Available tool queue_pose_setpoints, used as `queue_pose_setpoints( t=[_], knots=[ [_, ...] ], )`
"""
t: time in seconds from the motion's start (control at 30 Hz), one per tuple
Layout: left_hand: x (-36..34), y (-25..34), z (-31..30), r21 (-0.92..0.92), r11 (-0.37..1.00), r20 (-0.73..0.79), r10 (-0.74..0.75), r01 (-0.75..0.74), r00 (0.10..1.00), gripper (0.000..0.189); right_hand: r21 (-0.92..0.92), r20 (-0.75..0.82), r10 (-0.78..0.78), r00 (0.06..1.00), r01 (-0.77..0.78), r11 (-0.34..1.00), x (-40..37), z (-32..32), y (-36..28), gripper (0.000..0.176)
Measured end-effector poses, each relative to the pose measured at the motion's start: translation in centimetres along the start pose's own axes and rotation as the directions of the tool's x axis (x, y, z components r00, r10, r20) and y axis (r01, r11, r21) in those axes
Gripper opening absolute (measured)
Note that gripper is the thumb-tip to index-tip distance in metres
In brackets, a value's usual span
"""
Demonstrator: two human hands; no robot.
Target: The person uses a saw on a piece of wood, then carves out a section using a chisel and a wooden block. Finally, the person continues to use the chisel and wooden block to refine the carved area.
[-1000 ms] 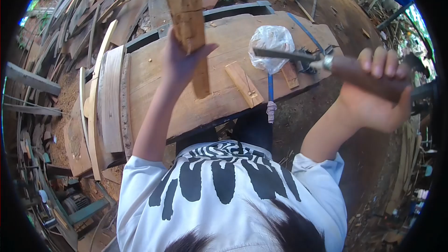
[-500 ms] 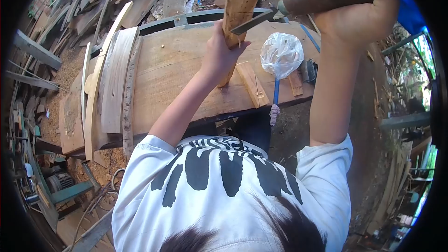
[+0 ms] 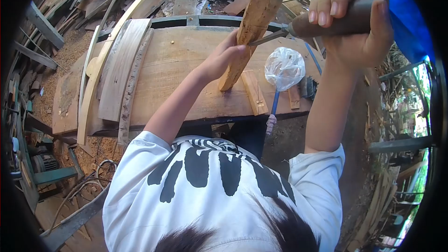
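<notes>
The left hand (image 3: 219, 60) is closing around the middle of a thick wooden post (image 3: 242, 63), its thumb lying across the near face and its other fingers mostly hiding behind. The post is leaning away to the right, its lower end sitting over the table (image 3: 186, 65) just below the left hand. The right hand (image 3: 352, 23), raised higher, is curling tightly around the brown handle of a bladed tool (image 3: 336, 17), whose blade is pointing left and reaching the post's edge beside the left thumb; whether it is biting into the wood cannot be told. Between the hands and nearer the body, a small wood block (image 3: 255, 94) is lying on the table, and a clear plastic bag (image 3: 284, 67) is resting to its right, below and left of the right hand. Well to the left of the left hand, a pale curved strip (image 3: 100, 63) and a flat board (image 3: 122, 74) are lying side by side across the table.
</notes>
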State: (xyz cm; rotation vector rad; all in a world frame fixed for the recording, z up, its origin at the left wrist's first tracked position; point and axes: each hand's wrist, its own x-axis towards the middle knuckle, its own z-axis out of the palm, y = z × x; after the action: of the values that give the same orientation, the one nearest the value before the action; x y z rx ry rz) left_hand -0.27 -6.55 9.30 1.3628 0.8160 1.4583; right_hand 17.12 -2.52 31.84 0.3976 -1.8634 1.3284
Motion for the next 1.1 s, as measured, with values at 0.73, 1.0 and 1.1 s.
queue_pose_setpoints(
  t=[0.73,1.0,1.1],
  knots=[
    [2.3,5.7,3.2,0.135,0.935,0.097,0.316,-0.327,0.944,0.064,-0.235,-0.642,-0.113,0.758,-0.055,0.970,-2.8,4.0,-2.0,0.022],
    [0.8,4.1,5.3,0.204,0.854,-0.090,0.504,-0.479,0.859,0.050,-0.191,-0.564,-0.053,0.824,-0.068,0.979,-2.9,6.4,-3.0,0.005],
    [1.3,4.2,6.5,0.198,0.827,-0.155,0.556,-0.525,0.817,0.052,-0.116,-0.486,-0.012,0.874,-0.051,0.992,-1.8,4.8,-3.9,0.005]
  ],
)
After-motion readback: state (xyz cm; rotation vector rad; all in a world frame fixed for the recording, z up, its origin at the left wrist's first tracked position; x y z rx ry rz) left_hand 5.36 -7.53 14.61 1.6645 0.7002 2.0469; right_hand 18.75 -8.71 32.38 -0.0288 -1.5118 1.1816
